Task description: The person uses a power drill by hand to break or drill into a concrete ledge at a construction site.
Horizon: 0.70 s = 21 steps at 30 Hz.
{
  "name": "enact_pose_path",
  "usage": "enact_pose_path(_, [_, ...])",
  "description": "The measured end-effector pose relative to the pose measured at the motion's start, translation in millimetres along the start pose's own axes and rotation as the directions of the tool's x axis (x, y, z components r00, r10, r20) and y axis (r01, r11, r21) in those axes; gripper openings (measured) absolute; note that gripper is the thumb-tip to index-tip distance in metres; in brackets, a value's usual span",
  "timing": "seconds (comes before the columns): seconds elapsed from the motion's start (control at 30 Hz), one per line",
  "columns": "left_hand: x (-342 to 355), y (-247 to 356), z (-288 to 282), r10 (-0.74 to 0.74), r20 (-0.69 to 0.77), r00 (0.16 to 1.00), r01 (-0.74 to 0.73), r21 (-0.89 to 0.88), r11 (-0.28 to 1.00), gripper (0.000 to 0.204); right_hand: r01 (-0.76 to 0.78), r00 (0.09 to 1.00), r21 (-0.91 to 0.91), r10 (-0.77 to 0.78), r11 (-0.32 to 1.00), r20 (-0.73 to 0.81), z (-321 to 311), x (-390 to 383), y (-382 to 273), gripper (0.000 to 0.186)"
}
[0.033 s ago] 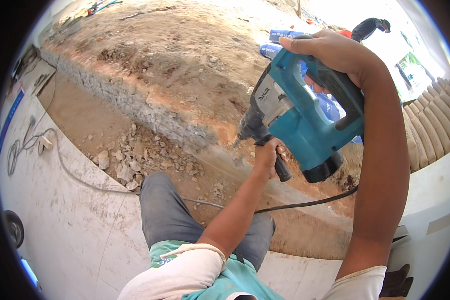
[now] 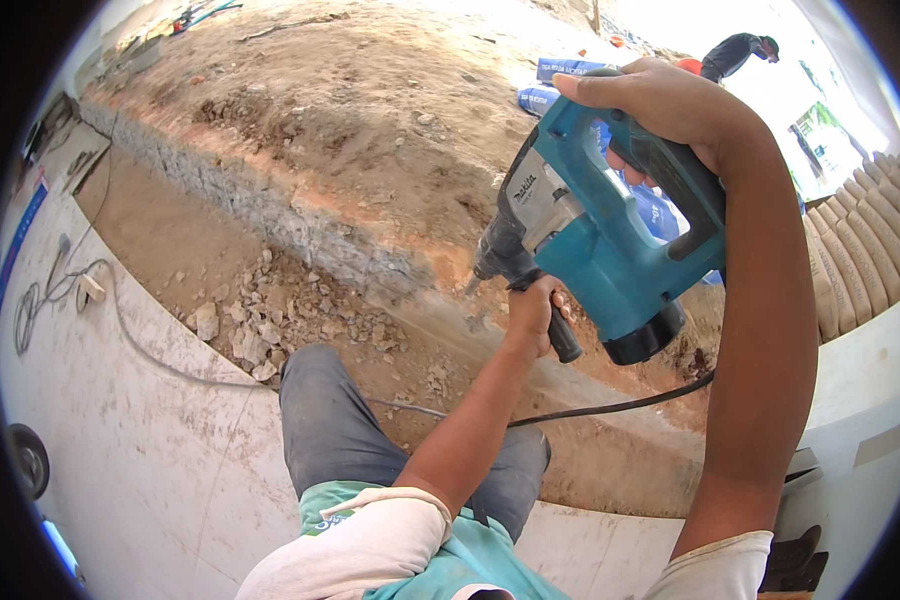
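A teal and grey demolition hammer (image 2: pixel 595 280) is held across the right of centre, its nose pointing down and left. My left hand (image 2: pixel 533 318) is wrapped round the black side handle (image 2: pixel 565 341) near its nose. Up at the rear grip, my right hand (image 2: pixel 680 108) is closed round the handle, thumb along the top and fingertips showing inside the loop. The short bit (image 2: pixel 472 286) reaches the rough edge of a grey concrete strip (image 2: pixel 310 228); whether its tip touches cannot be made out. A black power cord (image 2: pixel 620 406) trails below the tool.
Broken rubble (image 2: pixel 260 325) lies in the sandy trench before my knees. A cable (image 2: pixel 135 335) crosses the pale floor at left. Brown sacks (image 2: pixel 855 255) are stacked at right, blue bags (image 2: pixel 570 68) lie beyond the tool, and another person (image 2: pixel 735 58) bends over at the far right.
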<state>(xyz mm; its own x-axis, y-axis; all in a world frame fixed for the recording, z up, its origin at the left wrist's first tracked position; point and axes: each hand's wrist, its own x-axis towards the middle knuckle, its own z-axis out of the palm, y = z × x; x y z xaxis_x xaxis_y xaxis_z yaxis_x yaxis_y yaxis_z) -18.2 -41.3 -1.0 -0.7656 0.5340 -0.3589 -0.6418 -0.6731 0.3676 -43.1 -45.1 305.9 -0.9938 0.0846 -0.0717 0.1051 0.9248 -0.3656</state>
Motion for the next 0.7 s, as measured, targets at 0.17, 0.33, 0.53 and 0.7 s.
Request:
enact_pose_path(0.17, [6.8,-4.4,-11.1,-0.022,0.012,1.000,0.022,0.011,1.000,0.025,0.014,0.995,-0.137,-0.027,0.990,-0.092,5.0,-3.2,-1.7,0.052])
enact_pose_path(0.33, [4.2,-8.7,-8.6,-0.013,0.028,1.000,0.011,0.053,0.999,0.029,0.012,0.994,-0.089,-0.021,0.996,-0.104,3.8,-11.2,7.2,0.057])
enact_pose_path(0.53, [-3.7,-21.9,-8.6,0.098,-0.031,0.995,-0.097,0.014,0.995,0.019,0.009,0.992,-0.176,-0.030,0.984,-0.119,11.9,-32.6,17.3,0.070])
enact_pose_path(0.7, [-7.8,-24.1,-10.5,0.120,-0.049,0.992,-0.116,0.087,0.989,0.028,0.040,0.976,-0.161,-0.073,0.986,-0.207,16.0,-35.8,27.6,0.074])
